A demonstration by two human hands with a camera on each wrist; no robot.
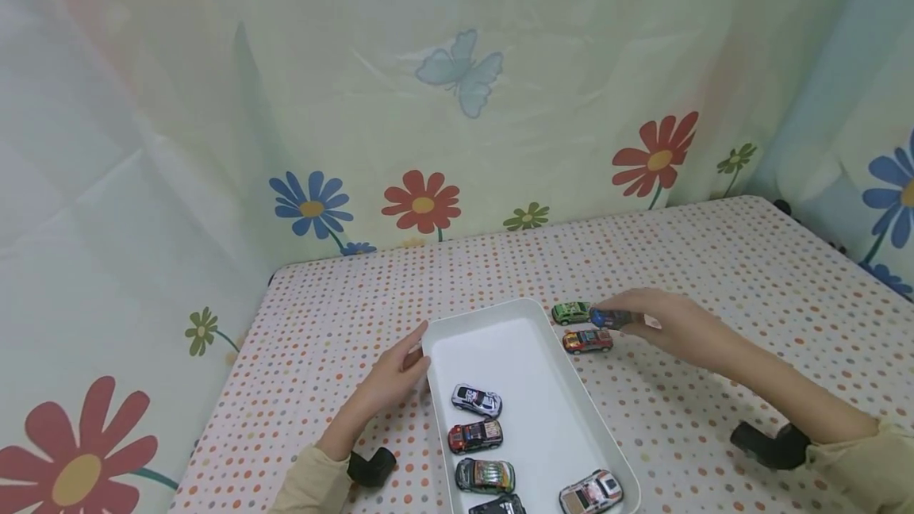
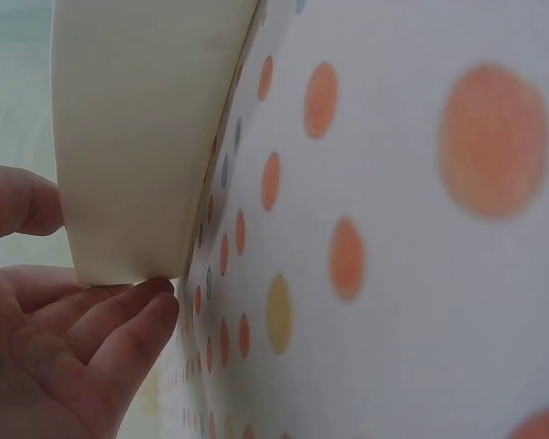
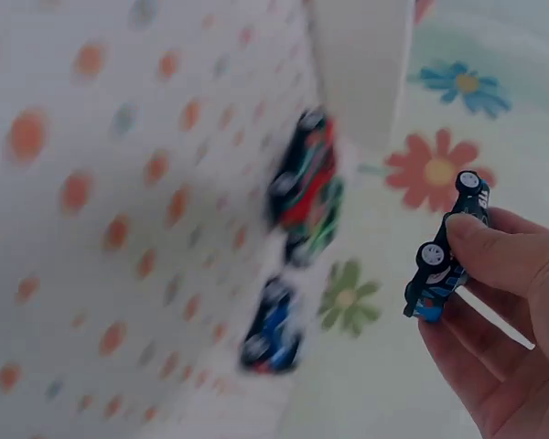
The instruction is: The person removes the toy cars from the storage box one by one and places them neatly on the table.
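My right hand point(image 1: 671, 322) pinches a dark toy car point(image 3: 450, 242) between thumb and fingers, above the table. Close by on the cloth are a blue toy car point(image 3: 273, 331), a green toy car point(image 1: 571, 312) and a red-and-yellow toy car point(image 1: 588, 341). A white tray point(image 1: 500, 351) stands left of them. At its far left corner my left hand point(image 1: 391, 377) grips the edge, thumb over the rim and fingers against the outside point(image 2: 119, 334). The tray holds a white-and-blue car point(image 1: 477, 400), a red car point(image 1: 475, 436) and several others.
A dotted cloth point(image 1: 343, 324) covers the table. Behind it hangs a curtain point(image 1: 543, 62) printed with flowers and a butterfly. More cars lie near the tray's close end, including a white-and-tan car point(image 1: 591, 492); a black one is cut off by the frame edge.
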